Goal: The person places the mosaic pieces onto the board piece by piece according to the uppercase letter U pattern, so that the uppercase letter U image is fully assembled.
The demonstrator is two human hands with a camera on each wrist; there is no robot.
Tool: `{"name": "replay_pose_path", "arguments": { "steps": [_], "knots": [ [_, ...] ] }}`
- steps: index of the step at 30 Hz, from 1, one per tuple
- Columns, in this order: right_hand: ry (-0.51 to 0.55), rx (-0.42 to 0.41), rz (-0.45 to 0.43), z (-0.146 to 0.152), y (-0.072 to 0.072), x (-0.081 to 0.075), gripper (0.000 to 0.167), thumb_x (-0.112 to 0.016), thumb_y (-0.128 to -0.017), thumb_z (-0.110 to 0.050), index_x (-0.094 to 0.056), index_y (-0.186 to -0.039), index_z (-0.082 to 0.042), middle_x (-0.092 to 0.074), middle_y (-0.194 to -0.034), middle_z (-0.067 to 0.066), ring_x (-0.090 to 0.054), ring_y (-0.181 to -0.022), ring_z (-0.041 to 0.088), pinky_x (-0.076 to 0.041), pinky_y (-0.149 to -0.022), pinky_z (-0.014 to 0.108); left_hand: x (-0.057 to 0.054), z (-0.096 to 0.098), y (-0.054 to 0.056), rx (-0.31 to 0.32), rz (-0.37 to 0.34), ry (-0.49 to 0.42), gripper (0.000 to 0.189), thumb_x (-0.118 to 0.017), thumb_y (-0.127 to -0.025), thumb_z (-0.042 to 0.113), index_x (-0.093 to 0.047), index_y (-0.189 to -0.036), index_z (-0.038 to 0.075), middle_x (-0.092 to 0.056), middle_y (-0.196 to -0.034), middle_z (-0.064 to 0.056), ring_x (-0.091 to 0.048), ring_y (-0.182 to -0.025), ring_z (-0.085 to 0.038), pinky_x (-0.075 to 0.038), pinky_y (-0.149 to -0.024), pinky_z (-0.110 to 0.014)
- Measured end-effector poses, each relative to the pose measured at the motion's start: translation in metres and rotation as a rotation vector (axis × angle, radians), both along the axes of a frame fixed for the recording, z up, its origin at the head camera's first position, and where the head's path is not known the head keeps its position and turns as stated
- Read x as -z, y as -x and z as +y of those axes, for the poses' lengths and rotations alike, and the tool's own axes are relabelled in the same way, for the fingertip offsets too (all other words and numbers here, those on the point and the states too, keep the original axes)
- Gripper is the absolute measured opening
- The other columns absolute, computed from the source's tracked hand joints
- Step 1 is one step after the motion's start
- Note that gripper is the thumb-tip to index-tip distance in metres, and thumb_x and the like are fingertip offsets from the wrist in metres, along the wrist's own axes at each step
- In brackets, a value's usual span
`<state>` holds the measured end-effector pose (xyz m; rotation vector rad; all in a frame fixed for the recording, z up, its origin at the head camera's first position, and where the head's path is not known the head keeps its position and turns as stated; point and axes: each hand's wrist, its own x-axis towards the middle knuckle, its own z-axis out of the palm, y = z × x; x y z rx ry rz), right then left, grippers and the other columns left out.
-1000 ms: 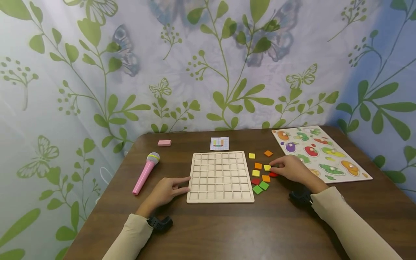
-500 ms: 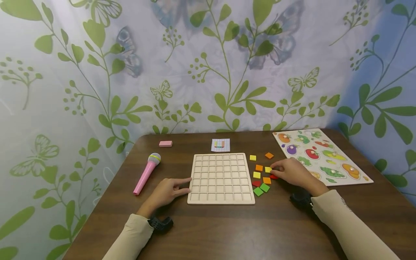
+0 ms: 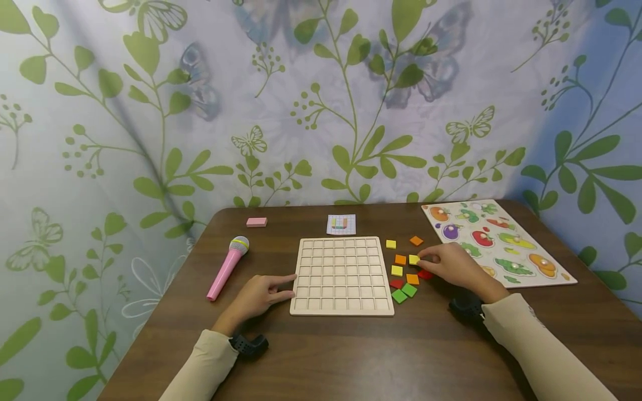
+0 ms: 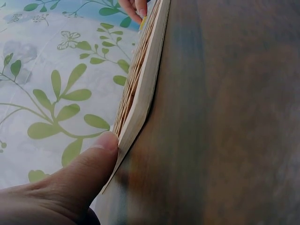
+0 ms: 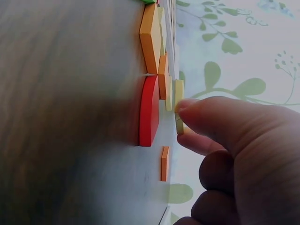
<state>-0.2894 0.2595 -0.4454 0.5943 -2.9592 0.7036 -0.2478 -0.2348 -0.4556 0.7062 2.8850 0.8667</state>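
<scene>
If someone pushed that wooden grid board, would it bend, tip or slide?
The grid board would probably stay stiff: its edge looks solid and straight. Lying flat and broad, it should slide rather than tip. The left hand at its edge might steady it.

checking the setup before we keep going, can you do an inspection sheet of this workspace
Surface: dark brown table, wood-grained.
Job's things: grid board, no tiles in its cells; loose tiles in yellow, orange, red and green to its right; pattern card behind it.
Clutter: pink microphone and pink block at left; vegetable puzzle at right.
Hands: left hand touches the board's left edge; right hand pinches a yellow tile.
Cables: nothing seen.
Surroundings: curtain printed with leaves and butterflies.
</scene>
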Motion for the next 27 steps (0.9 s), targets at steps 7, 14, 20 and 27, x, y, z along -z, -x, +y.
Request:
{"name": "replay_pose_path", "arguments": {
  "steps": [7, 14, 20, 27],
  "knots": [
    [0.013, -0.010, 0.022, -0.004, 0.001, -0.001, 0.024, -0.078, -0.093, -0.024, -0.079, -0.109, -0.006, -0.043, -0.055, -0.007, -0.040, -0.048, 0.013, -0.033, -0.050, 0.029, 0.002, 0.000, 0.000, 0.001, 0.003, -0.004, 0.049, -0.075, -0.092, 0.045, -0.069, -0.137, 0.025, -0.031, -0.057, 0.013, -0.026, -0.052, -0.003, -0.026, -0.050, -0.024],
    [0.043, -0.028, 0.039, -0.019, 0.005, -0.005, 0.025, -0.077, -0.093, -0.025, -0.079, -0.109, -0.006, -0.044, -0.056, -0.006, -0.040, -0.050, 0.013, -0.034, -0.051, 0.029, 0.003, 0.000, 0.001, 0.004, 0.024, 0.019, 0.050, -0.073, -0.093, 0.046, -0.068, -0.138, 0.026, -0.032, -0.056, 0.013, -0.027, -0.051, -0.003, -0.027, -0.050, -0.024],
    [0.054, -0.071, 0.077, -0.041, 0.011, -0.006, 0.023, -0.077, -0.094, -0.026, -0.080, -0.107, -0.009, -0.045, -0.053, -0.008, -0.040, -0.046, 0.011, -0.034, -0.049, 0.028, 0.004, 0.001, 0.001, 0.002, 0.023, 0.036, 0.051, -0.072, -0.093, 0.047, -0.065, -0.141, 0.028, -0.034, -0.055, 0.013, -0.028, -0.050, -0.002, -0.028, -0.050, -0.024],
    [0.096, -0.090, 0.071, -0.066, 0.014, -0.008, 0.024, -0.076, -0.094, -0.026, -0.081, -0.109, -0.008, -0.046, -0.053, -0.008, -0.039, -0.044, 0.010, -0.034, -0.048, 0.028, 0.005, 0.003, -0.003, 0.002, 0.042, 0.042, 0.050, -0.072, -0.094, 0.045, -0.065, -0.141, 0.027, -0.035, -0.055, 0.014, -0.029, -0.051, -0.002, -0.028, -0.050, -0.024]
  ]
}}
